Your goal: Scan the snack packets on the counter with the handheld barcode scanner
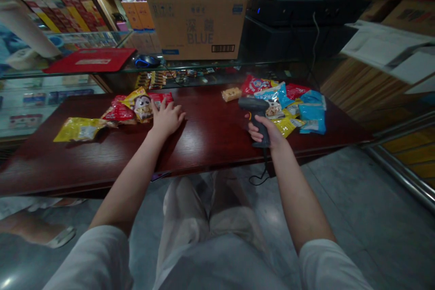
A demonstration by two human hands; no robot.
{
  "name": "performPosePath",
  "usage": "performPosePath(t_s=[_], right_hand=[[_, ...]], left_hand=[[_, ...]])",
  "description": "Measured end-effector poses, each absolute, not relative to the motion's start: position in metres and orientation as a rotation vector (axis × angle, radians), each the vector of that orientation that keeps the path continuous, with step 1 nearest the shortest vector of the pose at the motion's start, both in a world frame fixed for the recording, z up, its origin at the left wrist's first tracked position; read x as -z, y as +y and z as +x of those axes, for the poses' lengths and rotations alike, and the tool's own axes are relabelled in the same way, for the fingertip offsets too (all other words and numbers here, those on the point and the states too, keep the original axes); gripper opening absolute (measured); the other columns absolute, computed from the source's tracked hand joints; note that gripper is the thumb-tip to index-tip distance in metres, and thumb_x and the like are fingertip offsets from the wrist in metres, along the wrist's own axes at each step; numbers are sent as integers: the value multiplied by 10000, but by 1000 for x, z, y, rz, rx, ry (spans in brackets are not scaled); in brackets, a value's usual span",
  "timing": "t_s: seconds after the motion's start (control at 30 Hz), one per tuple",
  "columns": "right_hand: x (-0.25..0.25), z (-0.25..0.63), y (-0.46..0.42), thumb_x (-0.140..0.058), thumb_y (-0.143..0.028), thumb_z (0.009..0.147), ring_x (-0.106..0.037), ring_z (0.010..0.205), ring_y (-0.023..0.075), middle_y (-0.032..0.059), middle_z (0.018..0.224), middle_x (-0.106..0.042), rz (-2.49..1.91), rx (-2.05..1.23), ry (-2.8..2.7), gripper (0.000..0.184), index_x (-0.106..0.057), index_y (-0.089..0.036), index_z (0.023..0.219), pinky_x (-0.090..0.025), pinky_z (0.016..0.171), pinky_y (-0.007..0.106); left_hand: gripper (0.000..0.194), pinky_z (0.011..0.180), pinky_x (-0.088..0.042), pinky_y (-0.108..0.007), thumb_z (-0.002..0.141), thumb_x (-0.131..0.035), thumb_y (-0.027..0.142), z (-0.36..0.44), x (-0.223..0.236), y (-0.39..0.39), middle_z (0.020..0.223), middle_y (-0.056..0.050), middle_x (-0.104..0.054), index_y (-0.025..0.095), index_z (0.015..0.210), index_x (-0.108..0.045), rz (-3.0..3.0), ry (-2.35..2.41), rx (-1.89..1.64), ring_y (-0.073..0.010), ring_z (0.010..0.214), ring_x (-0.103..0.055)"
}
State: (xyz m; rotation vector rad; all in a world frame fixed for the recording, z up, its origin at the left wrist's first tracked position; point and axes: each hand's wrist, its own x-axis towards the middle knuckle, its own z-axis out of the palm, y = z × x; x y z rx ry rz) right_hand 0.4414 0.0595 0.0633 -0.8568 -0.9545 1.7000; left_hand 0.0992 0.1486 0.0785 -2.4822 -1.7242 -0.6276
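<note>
My right hand [267,131] is wrapped round the grip of a black barcode scanner [254,106], its head turned to the left and its cable hanging past the table edge. My left hand [167,118] rests with fingers spread over a red snack packet [159,97]. Beside that hand lie a yellow snack bag with a cartoon figure [141,104], a red snack bag [119,109] and a yellow snack bag [81,129]. Behind the scanner is a pile of red, yellow and blue snack bags [311,113]. A small tan packet [231,94] lies left of that pile.
The dark red table [204,131] spans the front. Behind it a glass counter carries a cardboard box [200,25], a computer mouse [147,61] and a red mat [91,60]. Black equipment [299,31] stands at right. Another person's leg [30,231] shows at lower left.
</note>
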Motion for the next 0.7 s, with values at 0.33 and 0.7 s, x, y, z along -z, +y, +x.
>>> performPosePath(t_s=[0.33, 0.7], right_hand=[[-66, 440, 57, -718, -429, 804, -322, 342, 52, -110, 555, -477, -797, -1714, -956, 431, -513, -205, 1110, -208, 326, 184], [-60, 443, 62, -702, -447, 819, -338, 339, 52, -117, 552, -480, -755, -1663, -904, 410, -513, -217, 1101, -246, 326, 178]], left_hand=[[486, 1166, -160, -692, 878, -549, 426, 115, -94, 169, 1319, -235, -636, 111, 1223, -684, -2377, -1817, 34, -444, 1337, -488], [762, 1166, -350, -466, 884, -608, 320, 275, -61, 230, 1594, -276, -333, 36, 1530, -319, -2915, -1641, 797, -354, 1462, -387]])
